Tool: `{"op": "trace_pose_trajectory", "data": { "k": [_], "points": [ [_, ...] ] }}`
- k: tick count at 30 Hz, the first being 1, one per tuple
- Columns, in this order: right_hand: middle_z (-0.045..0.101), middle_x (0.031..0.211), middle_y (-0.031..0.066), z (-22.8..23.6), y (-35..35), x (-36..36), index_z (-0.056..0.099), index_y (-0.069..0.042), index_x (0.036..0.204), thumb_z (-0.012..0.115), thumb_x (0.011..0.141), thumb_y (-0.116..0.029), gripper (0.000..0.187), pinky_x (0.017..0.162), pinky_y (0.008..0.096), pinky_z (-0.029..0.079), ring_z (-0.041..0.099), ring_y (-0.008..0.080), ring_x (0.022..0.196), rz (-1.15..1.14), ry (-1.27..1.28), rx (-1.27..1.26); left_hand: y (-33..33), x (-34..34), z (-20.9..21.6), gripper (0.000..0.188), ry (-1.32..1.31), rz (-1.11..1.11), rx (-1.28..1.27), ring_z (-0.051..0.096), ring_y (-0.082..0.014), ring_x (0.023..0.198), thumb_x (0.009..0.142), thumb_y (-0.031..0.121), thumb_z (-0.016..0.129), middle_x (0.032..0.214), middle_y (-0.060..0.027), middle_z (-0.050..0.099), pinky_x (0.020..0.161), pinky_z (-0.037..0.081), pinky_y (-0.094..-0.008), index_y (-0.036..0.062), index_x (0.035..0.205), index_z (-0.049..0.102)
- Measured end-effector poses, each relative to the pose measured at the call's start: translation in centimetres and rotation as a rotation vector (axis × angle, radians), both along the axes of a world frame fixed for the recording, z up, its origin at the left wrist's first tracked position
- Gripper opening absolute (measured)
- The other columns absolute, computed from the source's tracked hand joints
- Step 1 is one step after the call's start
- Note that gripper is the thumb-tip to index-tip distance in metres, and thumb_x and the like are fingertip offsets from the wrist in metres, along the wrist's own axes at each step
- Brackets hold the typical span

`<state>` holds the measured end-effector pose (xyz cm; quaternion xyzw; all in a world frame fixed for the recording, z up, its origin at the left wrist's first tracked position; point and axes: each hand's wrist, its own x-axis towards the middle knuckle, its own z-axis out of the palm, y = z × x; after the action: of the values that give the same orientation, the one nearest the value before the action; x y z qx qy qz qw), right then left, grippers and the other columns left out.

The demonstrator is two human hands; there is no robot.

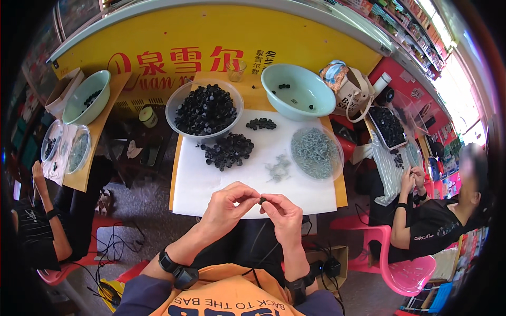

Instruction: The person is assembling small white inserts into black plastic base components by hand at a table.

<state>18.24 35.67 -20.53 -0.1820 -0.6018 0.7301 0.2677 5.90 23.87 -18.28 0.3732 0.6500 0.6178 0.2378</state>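
Observation:
My two hands meet just over the near edge of the white sheet [211, 192]. A small dark round part [262, 200] sits between their fingertips. My right hand [283, 215] pinches it between thumb and forefinger. My left hand [230, 206] is closed in a pinch at its other side; whatever lies between those fingertips is too small to make out. Beyond them lie a loose heap of black round parts [226, 151] and a smaller black cluster [261, 124]. Small clear pieces [278, 168] are scattered nearer my right hand.
A clear bowl [170, 113] heaped with black parts stands back left. At the right are a clear tub [340, 158] of see-through pieces and a pale green basin [326, 100] with a few black parts. People work at side tables, left and right. A glass [236, 71] stands behind.

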Motion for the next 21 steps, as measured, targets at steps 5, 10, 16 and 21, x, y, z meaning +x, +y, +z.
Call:
{"op": "trace_pose_trajectory", "data": {
  "k": [5,10,16,21],
  "points": [
    [0.065,0.097,0.0066,-0.9,0.3,-0.1,0.067,0.003,0.108,0.064,0.089,0.001,0.019,0.070,0.0208,0.050,0.063,0.0113,0.081,0.022,0.059,-0.101,0.1,-0.1,-0.3,0.009,-0.187,-0.017,0.026,0.059,-0.0080,0.079,0.089,0.004,0.067,0.089,-0.0038,0.064,0.069,0.048,-0.0212,-0.0031,0.094,0.069],
    [0.065,0.099,0.0079,-0.4,0.0,-0.3,0.067,0.003,0.108,0.065,0.089,0.001,0.019,0.070,0.0206,0.051,0.063,0.0112,0.079,-0.015,0.057,-0.032,0.3,0.2,-1.1,0.010,-0.350,-0.004,0.086,0.058,-0.0067,0.077,0.089,0.006,0.067,0.088,-0.0029,0.064,0.067,0.048,-0.0205,-0.0020,0.095,0.069],
    [0.064,0.099,0.0091,0.3,-0.2,-0.7,0.066,0.005,0.108,0.066,0.088,0.000,0.020,0.070,0.0221,0.052,0.063,0.0123,0.079,-0.052,0.012,0.110,0.6,0.1,-1.7,0.013,-0.408,0.019,0.121,0.057,-0.0052,0.073,0.090,0.010,0.068,0.086,-0.0015,0.066,0.065,0.046,-0.0193,-0.0016,0.097,0.068],
    [0.065,0.099,0.0095,0.1,-0.4,-0.9,0.067,0.003,0.107,0.067,0.088,-0.001,0.019,0.069,0.0234,0.053,0.064,0.0130,0.078,-0.063,0.007,0.156,0.5,0.0,-1.8,0.011,-0.453,-0.010,0.109,0.059,-0.0076,0.074,0.090,0.007,0.067,0.086,-0.0037,0.067,0.066,0.049,-0.0210,-0.0019,0.096,0.069]
  ]
}}
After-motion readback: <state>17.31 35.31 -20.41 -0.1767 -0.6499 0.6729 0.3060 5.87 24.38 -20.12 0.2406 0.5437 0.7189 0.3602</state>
